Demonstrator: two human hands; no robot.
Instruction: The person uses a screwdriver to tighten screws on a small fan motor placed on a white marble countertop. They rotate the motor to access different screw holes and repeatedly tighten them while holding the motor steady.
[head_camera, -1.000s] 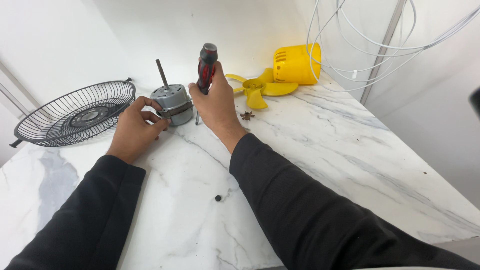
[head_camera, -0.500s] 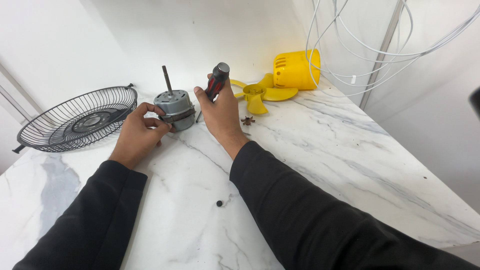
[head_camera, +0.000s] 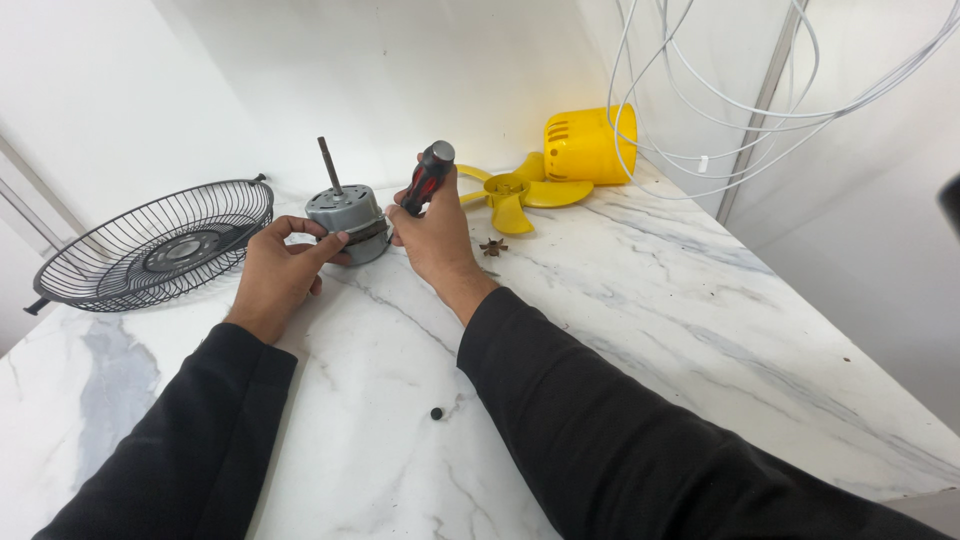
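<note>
- The black wire fan guard (head_camera: 150, 245) lies at the far left, near the table's left edge.
- My left hand (head_camera: 280, 270) curls round the grey fan motor (head_camera: 347, 220), fingers pinching its side; the shaft points up, slightly tilted.
- My right hand (head_camera: 432, 235) grips the red-and-black screwdriver (head_camera: 426, 178), handle up, tip hidden low against the motor.
- Behind lie a small dark star-shaped part (head_camera: 493, 246), the yellow fan blade (head_camera: 515, 192) and yellow housing (head_camera: 590, 143).
- A small black piece (head_camera: 437, 412) lies between my sleeves; the marble table (head_camera: 700, 320) stretches bare to the right edge.
</note>
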